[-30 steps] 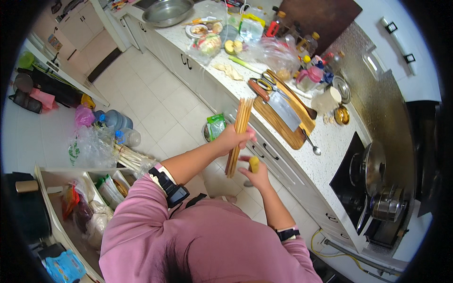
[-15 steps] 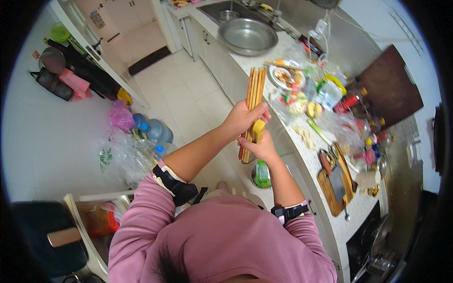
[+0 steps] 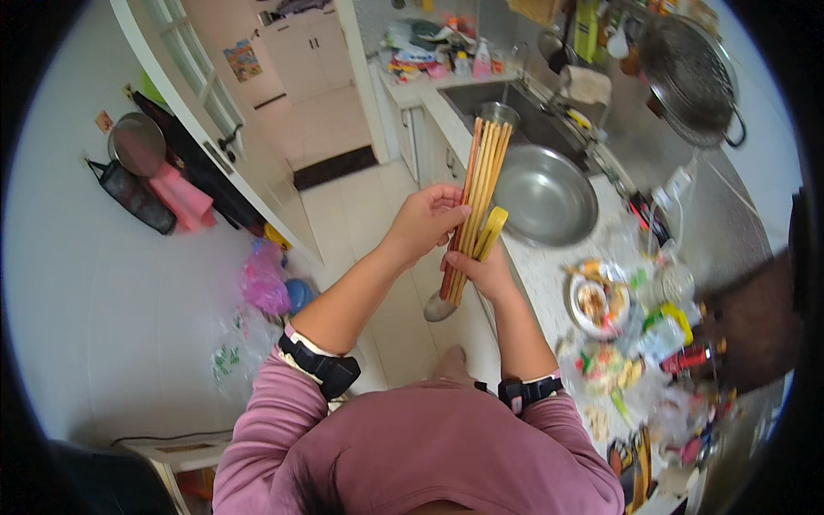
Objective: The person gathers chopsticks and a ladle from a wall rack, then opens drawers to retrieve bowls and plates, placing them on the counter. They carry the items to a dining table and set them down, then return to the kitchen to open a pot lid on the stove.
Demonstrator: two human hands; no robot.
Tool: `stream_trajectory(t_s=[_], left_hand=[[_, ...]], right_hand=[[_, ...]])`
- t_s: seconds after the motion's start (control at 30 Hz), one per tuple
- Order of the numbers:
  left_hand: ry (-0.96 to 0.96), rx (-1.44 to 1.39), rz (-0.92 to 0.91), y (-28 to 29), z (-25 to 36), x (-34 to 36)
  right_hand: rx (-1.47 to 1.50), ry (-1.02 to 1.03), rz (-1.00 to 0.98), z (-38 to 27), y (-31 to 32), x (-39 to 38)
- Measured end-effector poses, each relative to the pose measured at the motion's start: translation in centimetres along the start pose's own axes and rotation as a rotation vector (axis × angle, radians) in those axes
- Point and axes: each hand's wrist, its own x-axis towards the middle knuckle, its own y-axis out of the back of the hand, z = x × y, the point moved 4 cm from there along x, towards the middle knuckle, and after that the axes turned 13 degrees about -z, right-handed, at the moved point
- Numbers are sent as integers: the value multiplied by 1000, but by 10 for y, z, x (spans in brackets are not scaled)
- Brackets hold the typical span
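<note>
A bundle of several wooden chopsticks (image 3: 487,167), light and reddish brown, stands tilted in front of my chest. My left hand (image 3: 422,225) is closed at the bundle's left side, thumb and curled fingers on the sticks. Lower down, my right hand (image 3: 487,275) grips the same bundle from the right, its thumb across the sticks. A flat, bent yellow strip (image 3: 491,232) sticks up from the right hand, against the chopsticks; its kind I cannot make out. Behind the bundle's upper end, a large metal basin (image 3: 554,202) rests on the counter.
A sink (image 3: 549,129) with a metal pot (image 3: 499,113) lies beyond the basin. Along the right counter (image 3: 536,287) are a plate of food scraps (image 3: 592,322), plastic bags, bottles and a chopping board (image 3: 642,468). A half-open door (image 3: 206,142) and a pink bag (image 3: 264,279) are at left.
My view has shifted toward the sink and door, so the counter items sit lower. My left hand has loosened its wrap and moved to the bundle's left side. The yellow strip shows more.
</note>
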Motion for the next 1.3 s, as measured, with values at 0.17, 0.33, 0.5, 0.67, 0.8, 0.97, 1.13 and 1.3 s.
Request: stream_trajectory(t_s=[0.17,0.33,0.5,0.67,0.8,0.97,1.13,1.3], left_hand=[[-18,-129,82,108,19,58],[-65,-121,163,216,29,114],[-97,-79,14,318,47,207],[-73,-99,-213,382,68,327],[-127,-97,-388,401,81,438],[-184,-48,-387,422,93,568],[-367,199,-273,449,163,689],[-883,507,-12,447,286,829]], right_hand=[[121,-51,-115,24,23,133],[202,27,-125,50,35,257],[102,120,-6,63,76,376],[-13,170,352,67,147,445],[-95,237,598,47,214,458],[-49,272,741,16,281,466],[-214,337,874,-16,342,499],[-261,400,949,-26,380,516]])
